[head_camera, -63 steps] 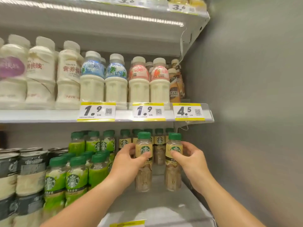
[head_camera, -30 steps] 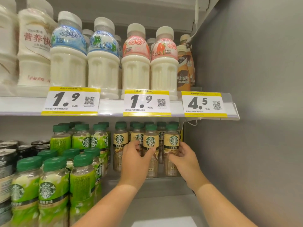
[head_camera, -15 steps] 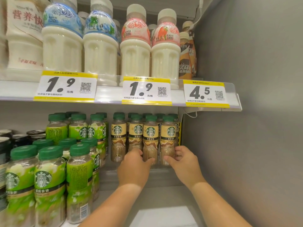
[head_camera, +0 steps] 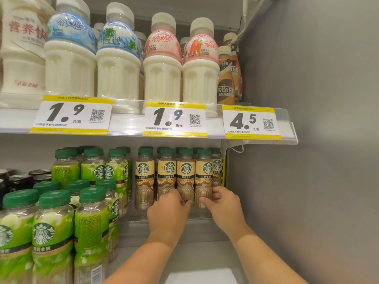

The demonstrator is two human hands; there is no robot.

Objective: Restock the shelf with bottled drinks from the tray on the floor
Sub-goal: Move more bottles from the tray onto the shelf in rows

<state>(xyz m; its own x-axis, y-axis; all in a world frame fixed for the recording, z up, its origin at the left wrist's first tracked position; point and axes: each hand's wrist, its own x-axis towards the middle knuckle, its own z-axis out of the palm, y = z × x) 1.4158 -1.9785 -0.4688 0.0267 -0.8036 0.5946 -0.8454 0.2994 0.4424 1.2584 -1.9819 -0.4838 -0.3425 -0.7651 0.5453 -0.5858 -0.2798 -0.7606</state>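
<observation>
Left hand (head_camera: 168, 211), down-left of the 4.5 price tag (head_camera: 251, 124): bare, forearm bare to the frame edge. Right hand (head_camera: 224, 206), below that tag, slightly left: bare likewise, forearm uncovered throughout.

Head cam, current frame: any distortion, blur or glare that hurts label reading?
Head view: wide-angle bend bows the upper shelf edge and stretches the green-label bottles at lower left, which look soft; price tags and the tan latte bottles gripped by the left hand and right hand read sharp; mild sheen on the clear tag strip.
</observation>
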